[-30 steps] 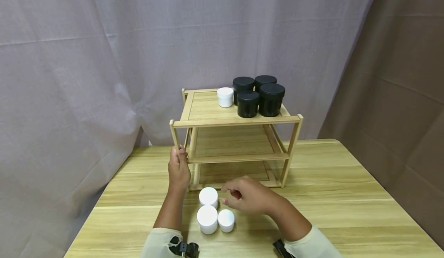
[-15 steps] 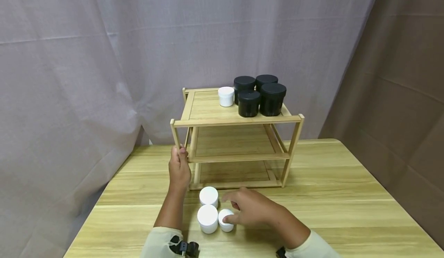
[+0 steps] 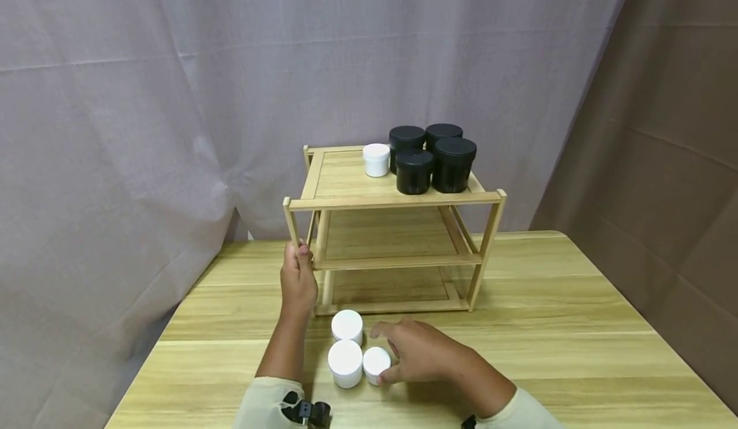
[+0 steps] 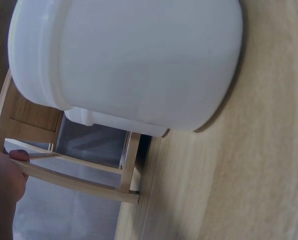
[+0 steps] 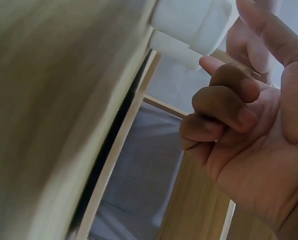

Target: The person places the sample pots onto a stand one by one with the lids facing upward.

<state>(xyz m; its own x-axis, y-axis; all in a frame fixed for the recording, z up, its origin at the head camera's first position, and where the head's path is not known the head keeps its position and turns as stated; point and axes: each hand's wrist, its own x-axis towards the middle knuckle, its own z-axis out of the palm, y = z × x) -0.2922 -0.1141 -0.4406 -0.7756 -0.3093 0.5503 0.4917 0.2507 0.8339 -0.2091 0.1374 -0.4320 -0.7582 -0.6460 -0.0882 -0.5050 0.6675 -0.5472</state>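
My left hand (image 3: 298, 283) grips the front left post of a three-tier wooden rack (image 3: 398, 264), its thumb showing against the wood in the left wrist view. My right hand (image 3: 423, 351) is beside a small white lidded jar (image 3: 377, 362) on the table. The thumb is at the jar's near right side, and the index finger reaches past its far side with a gap. In the right wrist view the other fingers (image 5: 221, 107) are curled. Two larger white jars, a front one (image 3: 345, 363) and a rear one (image 3: 347, 326), stand just left of the small jar.
On the rack's top tier are a small white jar (image 3: 377, 160) and several black lidded jars, such as the front one (image 3: 414, 171). Grey curtain (image 3: 173, 96) hangs behind the wooden table (image 3: 576, 333), with brown cloth (image 3: 651, 160) at the right.
My right hand has come down and toward me to the small white jar, its thumb passing over the lid to the side. The left hand keeps its hold on the rack.
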